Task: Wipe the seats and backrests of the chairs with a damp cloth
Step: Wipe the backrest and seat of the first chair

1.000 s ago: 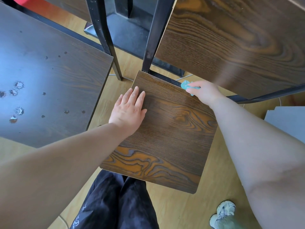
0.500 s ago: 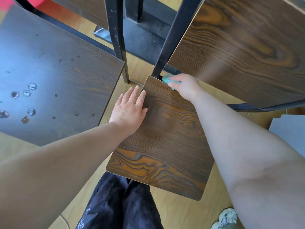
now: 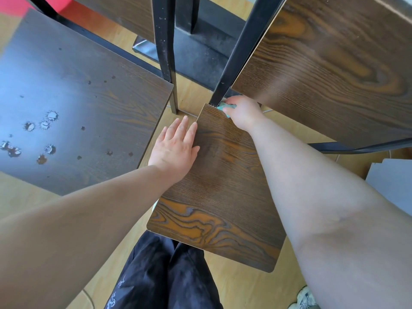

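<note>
A brown wood-grain chair seat (image 3: 223,197) fills the middle of the view below me. My left hand (image 3: 176,148) lies flat on its left edge with the fingers straight. My right hand (image 3: 242,112) grips a small teal cloth (image 3: 225,107) at the seat's far corner, right against the black metal backrest post (image 3: 239,50). Most of the cloth is hidden under the fingers. The wood-grain backrest panel (image 3: 334,70) rises at the upper right.
A second dark chair seat (image 3: 78,112), spotted with chipped patches, stands close on the left. Its black post (image 3: 166,52) and a dark metal table base (image 3: 200,56) are behind. Light wood floor, my dark trousers (image 3: 165,275) and a shoe (image 3: 305,297) lie below.
My right hand has slid the cloth leftward along the seat's back edge, from the right part to the far left corner by the post. My left hand stays flat on the seat.
</note>
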